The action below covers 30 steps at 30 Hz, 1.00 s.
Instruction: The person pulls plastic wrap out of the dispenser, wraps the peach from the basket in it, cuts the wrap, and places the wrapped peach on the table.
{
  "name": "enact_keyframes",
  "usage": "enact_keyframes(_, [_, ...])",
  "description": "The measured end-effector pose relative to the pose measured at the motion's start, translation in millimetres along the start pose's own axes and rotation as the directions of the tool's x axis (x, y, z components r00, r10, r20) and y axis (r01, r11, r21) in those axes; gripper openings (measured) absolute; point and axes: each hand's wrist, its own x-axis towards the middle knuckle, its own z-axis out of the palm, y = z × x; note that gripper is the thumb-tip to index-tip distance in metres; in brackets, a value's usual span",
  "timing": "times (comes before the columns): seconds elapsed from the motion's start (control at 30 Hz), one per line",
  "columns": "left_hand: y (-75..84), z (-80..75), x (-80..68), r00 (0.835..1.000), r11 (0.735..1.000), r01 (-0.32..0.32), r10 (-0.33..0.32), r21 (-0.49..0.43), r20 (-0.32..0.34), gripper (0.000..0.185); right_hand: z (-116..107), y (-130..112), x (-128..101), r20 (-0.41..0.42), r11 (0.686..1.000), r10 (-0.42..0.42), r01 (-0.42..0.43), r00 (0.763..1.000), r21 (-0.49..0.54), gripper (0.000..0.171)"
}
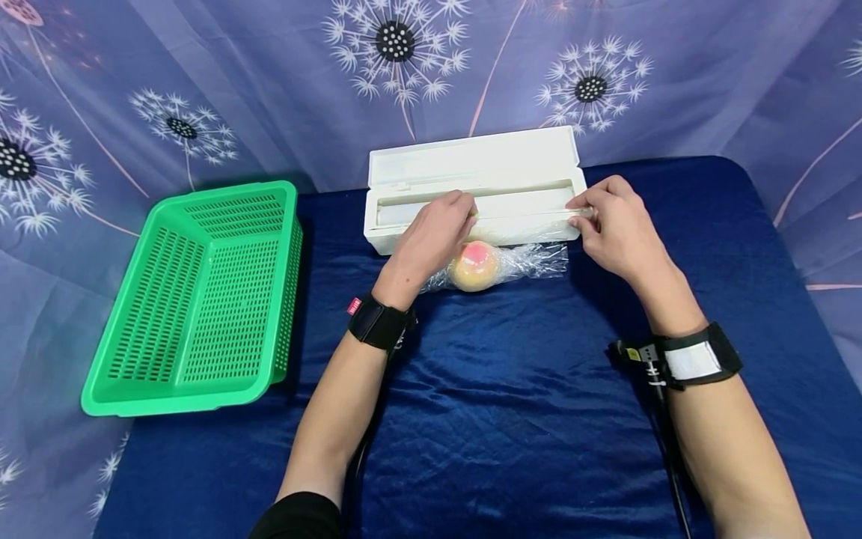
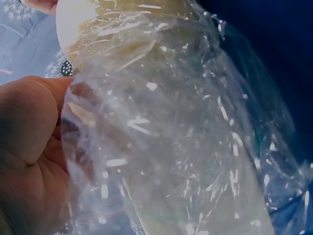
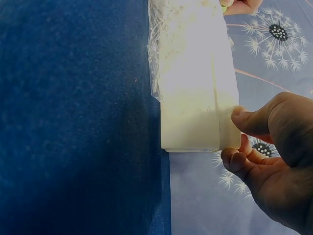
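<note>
A white cling film box [image 1: 377,239] lies near the back edge of the table, lid raised, a pale film roll [image 1: 521,203] inside. My left hand [image 1: 434,232] reaches over its front edge, pinching a small yellow-green piece [image 3: 225,7] there. At the right end my right hand [image 1: 616,228] pinches the box's front rail between thumb and fingers. A round yellow fruit [image 1: 474,268] with a pink patch sits before the box, in clear film [image 1: 539,260] that trails to both sides. Crinkled film fills much of the left wrist view, overlapping the left fingers.
A green perforated basket [image 1: 283,299] stands on the left of the blue cloth-covered table [image 1: 512,419]. A purple curtain [image 1: 269,67] with dandelion prints hangs right behind the box. Cables [image 1: 667,449] run along both forearms from the wrist straps.
</note>
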Motion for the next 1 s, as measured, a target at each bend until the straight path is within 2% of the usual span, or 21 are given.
enact_keyframes(1.0, [12.4, 5.7, 13.9, 1.0, 0.999, -0.029, 0.029, 0.031, 0.004, 0.014, -0.6, -0.8, 0.6, 0.01, 1.0, 0.005, -0.005, 1.0, -0.001, 0.018])
